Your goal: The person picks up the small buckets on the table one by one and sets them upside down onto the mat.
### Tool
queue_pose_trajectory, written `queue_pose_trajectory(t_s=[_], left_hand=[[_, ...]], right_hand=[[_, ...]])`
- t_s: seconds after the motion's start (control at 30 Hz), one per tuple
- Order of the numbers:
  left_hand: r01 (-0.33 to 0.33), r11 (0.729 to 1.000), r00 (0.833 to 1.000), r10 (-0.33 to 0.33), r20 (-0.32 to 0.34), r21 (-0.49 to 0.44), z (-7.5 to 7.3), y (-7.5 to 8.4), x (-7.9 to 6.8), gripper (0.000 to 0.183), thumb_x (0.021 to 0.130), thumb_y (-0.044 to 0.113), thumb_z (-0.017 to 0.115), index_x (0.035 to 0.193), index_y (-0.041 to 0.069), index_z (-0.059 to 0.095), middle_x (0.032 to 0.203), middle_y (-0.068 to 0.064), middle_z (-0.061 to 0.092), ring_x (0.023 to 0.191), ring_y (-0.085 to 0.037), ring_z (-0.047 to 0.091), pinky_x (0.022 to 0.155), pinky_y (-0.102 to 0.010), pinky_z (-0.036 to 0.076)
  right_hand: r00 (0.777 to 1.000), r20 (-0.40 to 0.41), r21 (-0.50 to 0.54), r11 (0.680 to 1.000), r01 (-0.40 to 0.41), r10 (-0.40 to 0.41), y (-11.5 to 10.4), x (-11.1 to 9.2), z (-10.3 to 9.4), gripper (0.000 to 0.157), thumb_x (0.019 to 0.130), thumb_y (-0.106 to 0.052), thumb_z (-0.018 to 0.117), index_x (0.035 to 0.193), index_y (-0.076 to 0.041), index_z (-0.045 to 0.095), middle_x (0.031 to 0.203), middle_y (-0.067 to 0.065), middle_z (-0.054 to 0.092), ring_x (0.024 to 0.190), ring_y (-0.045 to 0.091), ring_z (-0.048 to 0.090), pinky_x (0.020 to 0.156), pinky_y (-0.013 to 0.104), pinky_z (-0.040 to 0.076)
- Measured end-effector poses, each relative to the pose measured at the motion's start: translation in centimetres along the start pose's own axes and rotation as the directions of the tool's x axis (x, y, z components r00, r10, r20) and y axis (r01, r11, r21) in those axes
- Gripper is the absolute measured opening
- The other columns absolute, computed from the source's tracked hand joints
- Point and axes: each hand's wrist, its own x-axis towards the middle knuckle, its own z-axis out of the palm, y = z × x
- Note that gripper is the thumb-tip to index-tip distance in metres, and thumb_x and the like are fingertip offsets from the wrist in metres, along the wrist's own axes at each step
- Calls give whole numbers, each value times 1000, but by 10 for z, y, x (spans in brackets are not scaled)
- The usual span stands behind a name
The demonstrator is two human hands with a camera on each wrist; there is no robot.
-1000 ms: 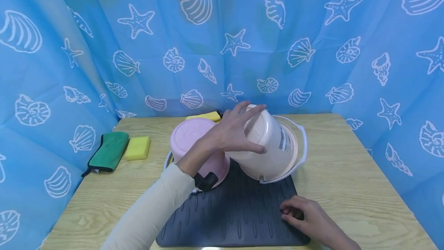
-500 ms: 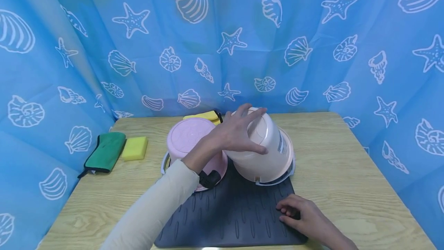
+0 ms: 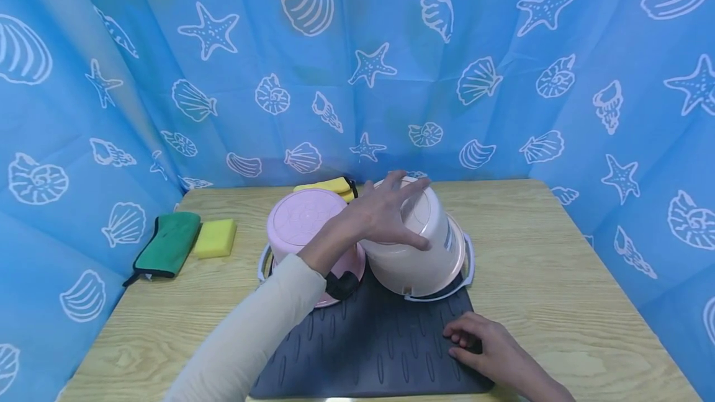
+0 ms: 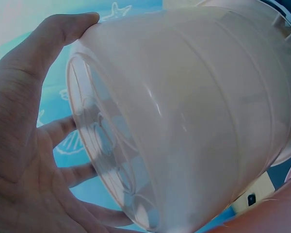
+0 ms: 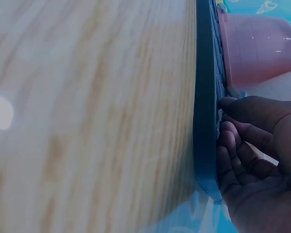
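Note:
My left hand [image 3: 382,214] holds a cream plastic bucket [image 3: 404,268] by its base, with thumb and fingers spread round the bottom rim. The bucket is upside down and slightly tilted, its wide mouth low over the dark ribbed mat [image 3: 380,352] and its pale handle [image 3: 470,260] hanging by the rim. In the left wrist view the thumb lies along one side of the base, the fingers along the other. Close beside it a pink bucket [image 3: 298,222] stands upside down. My right hand [image 3: 488,346] rests at the mat's right edge, fingers loosely curled, holding nothing.
On the left of the wooden table [image 3: 558,278] lie a green cloth [image 3: 170,244] and a yellow sponge [image 3: 215,238]. A yellow cloth [image 3: 332,185] with dark edging lies behind the pink bucket. A blue shell-patterned curtain [image 3: 357,30] surrounds the table.
The cream bucket has tipped more upright, its mouth coming down toward the mat and a little left. Its handle has dropped from sticking out to lying by the rim. The right hand stays put.

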Motion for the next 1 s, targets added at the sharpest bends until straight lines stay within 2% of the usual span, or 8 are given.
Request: queue_pose_trajectory(t_s=[0.17,0.67,1.0], left_hand=[[10,1000,1000,-10,9,4,0,1,2,103,74,65,75,158,42,22,164,-5,13,142,-51,24,102,-62,41],[36,999,997,-37,64,15,7,10,13,103,74,68,73,158,45,18,166,-1,8,145,-50,18,99,-64,42],[96,993,989,-102,103,61,8,17,24,105,72,72,73,157,49,17,166,0,7,145,-51,14,99,-69,39]], right_hand=[[999,-18,-13,999,30,-31,1,0,1,21,86,-14,79,104,-15,70,97,-10,61,80,2,56,68,24,52],[1000,1,-6,1000,-9,9,4,-1,1,19,87,-17,78,105,-17,70,97,-11,60,80,2,55,69,24,51],[1000,-12,-10,1000,13,-13,4,1,1,19,87,-15,79,104,-17,70,96,-11,60,80,2,56,69,24,52]])
